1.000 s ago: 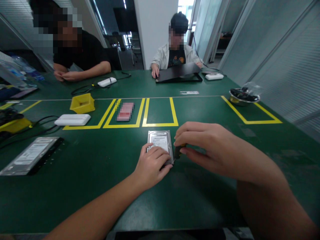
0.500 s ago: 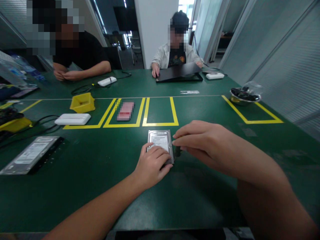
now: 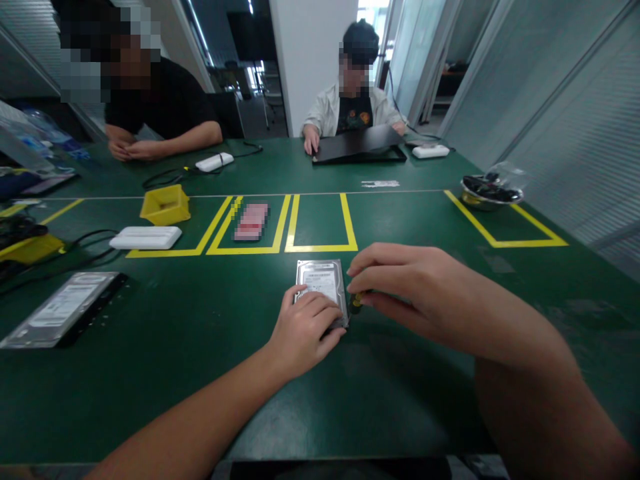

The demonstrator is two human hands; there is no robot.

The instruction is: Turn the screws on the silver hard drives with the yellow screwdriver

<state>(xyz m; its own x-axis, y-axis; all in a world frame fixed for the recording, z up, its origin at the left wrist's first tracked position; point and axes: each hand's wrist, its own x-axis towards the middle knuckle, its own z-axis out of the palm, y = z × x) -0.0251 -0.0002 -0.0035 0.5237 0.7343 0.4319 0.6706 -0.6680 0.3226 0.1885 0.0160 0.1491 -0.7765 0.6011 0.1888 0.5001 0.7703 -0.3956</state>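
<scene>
A silver hard drive point(image 3: 320, 272) with a white label lies on the green table in front of me. My left hand point(image 3: 307, 333) is closed over its near half, fingers across the top and thumb at the near edge. Beside the drive's right edge, my right hand point(image 3: 413, 283) pinches a small screwdriver point(image 3: 355, 304) with a dark and yellow handle. The screwdriver points down toward the near right corner of the drive. Its tip is too small to make out, so I cannot tell whether it touches a screw.
Another hard drive point(image 3: 70, 303) lies at left. Beyond it are a white power bank point(image 3: 145, 238), a yellow bin point(image 3: 165, 205) and cables. Yellow tape outlines point(image 3: 320, 249) mark the table. A metal bowl point(image 3: 490, 197) stands at right. Two people sit opposite, one holding a black panel point(image 3: 357, 143).
My right hand's fingers have shifted slightly around the screwdriver, and more of its yellow-banded handle shows. My left hand and the hard drive have stayed in place.
</scene>
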